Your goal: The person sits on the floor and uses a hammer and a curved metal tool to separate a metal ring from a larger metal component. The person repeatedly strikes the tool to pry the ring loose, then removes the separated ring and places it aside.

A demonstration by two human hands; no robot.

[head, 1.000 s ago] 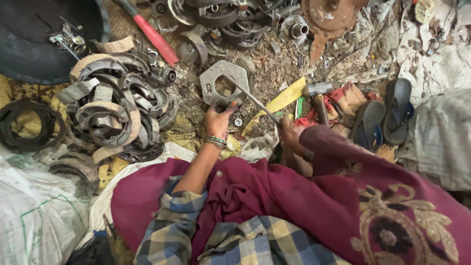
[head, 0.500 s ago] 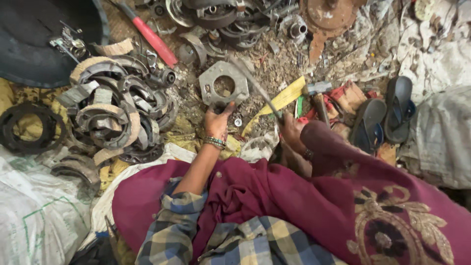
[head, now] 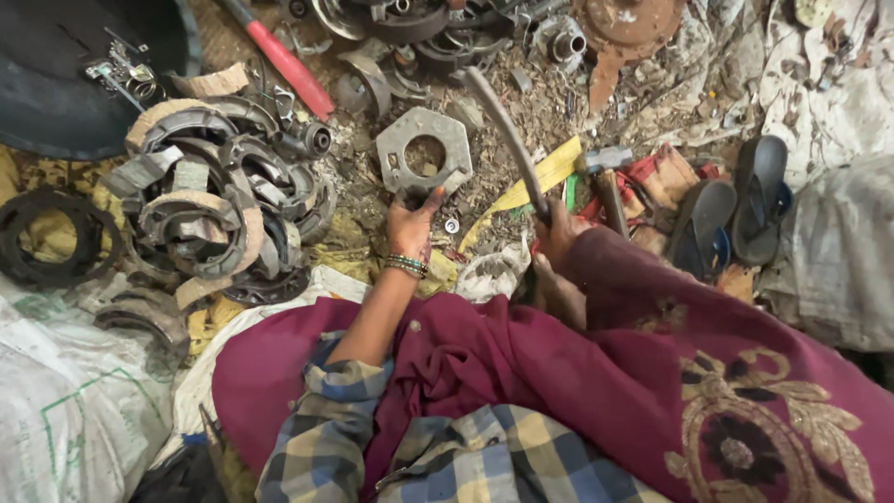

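Maroon cloth with gold embroidery [head: 745, 428] covers the person's lap nearest the camera, over a blue and yellow checked sleeve [head: 345, 419]. Beyond it the left hand [head: 412, 224], with green bangles at the wrist, reaches forward and its fingers close on the lower edge of a grey hexagonal metal plate [head: 424, 151] with a round hole in its middle; the plate lies flat on the littered ground [head: 521, 121]. The right hand [head: 559, 233] is wrapped around the lower end of a dark curved metal bar [head: 507, 140], which slants up and away so that its far end hangs just right of the plate, apart from it. A small washer [head: 452, 225] lies between the two hands. Beside the right hand sit a hammer [head: 605, 177] and a yellow strip [head: 531, 186], with a pair of dark sandals [head: 736, 210] farther right. To the left is a heap of curved brake shoes [head: 219, 200], and farther off a red-handled tool [head: 284, 61] and a rusty round part [head: 629, 28]
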